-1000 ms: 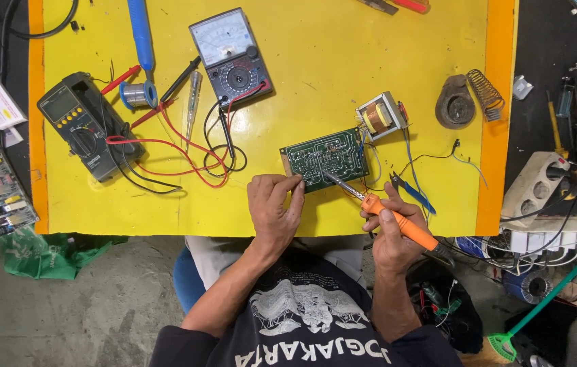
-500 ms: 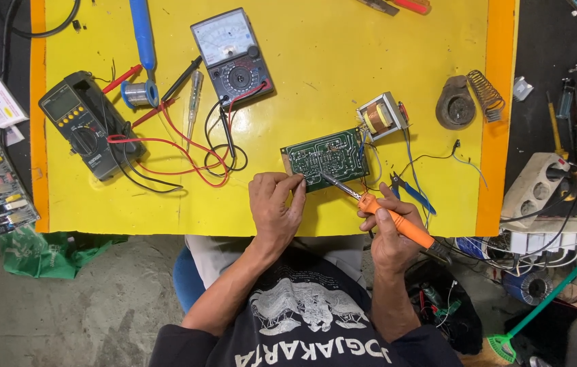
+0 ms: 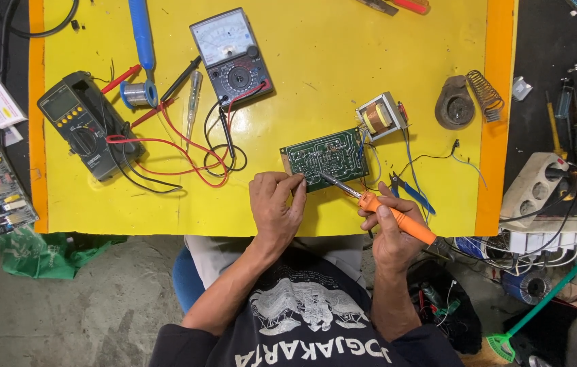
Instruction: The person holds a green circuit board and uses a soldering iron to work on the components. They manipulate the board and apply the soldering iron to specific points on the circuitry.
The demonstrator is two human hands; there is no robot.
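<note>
Right hand (image 3: 390, 228) is curled tight around the orange handle of a soldering iron (image 3: 397, 221), metal tip aimed toward 10 o'clock onto a green circuit board (image 3: 324, 158). Left hand (image 3: 275, 207), fingers bent, pinches the board's near-left corner, steadying it on the yellow table (image 3: 370, 54). The board looks light, stiff and fragile, best held by its edges; the iron only by its handle, since the tip is likely hot. 1 small transformer (image 3: 381, 115) sits at the board's 2 o'clock.
</note>
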